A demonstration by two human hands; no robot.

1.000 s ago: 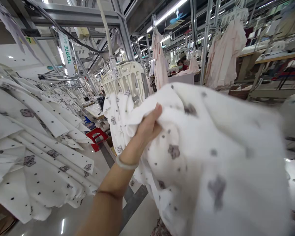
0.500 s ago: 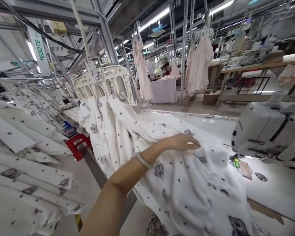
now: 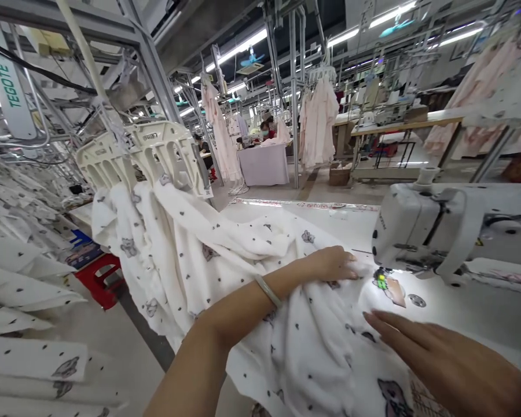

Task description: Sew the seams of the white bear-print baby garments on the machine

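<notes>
A white garment (image 3: 243, 272) printed with small grey bears and dots drapes from a cream plastic hanger carrier (image 3: 156, 153) down across the sewing table (image 3: 481, 313). My left hand (image 3: 330, 263), bracelet on the wrist, rests on the cloth with its fingers curled over a fold, just left of the sewing machine's needle area (image 3: 384, 281). My right hand (image 3: 421, 347) lies flat on the cloth with fingers stretched out, nearer to me. The white sewing machine (image 3: 434, 226) stands at the right.
More printed white pieces (image 3: 21, 272) hang in rows at the left. A red stool (image 3: 98, 278) stands on the floor below them. Pink garments (image 3: 319, 121) hang from overhead rails behind. A person sits at a distant table (image 3: 263, 162).
The garment went from bunched up in front of me to spread on the table. My left hand slid toward the needle. My right hand has come into view on the cloth.
</notes>
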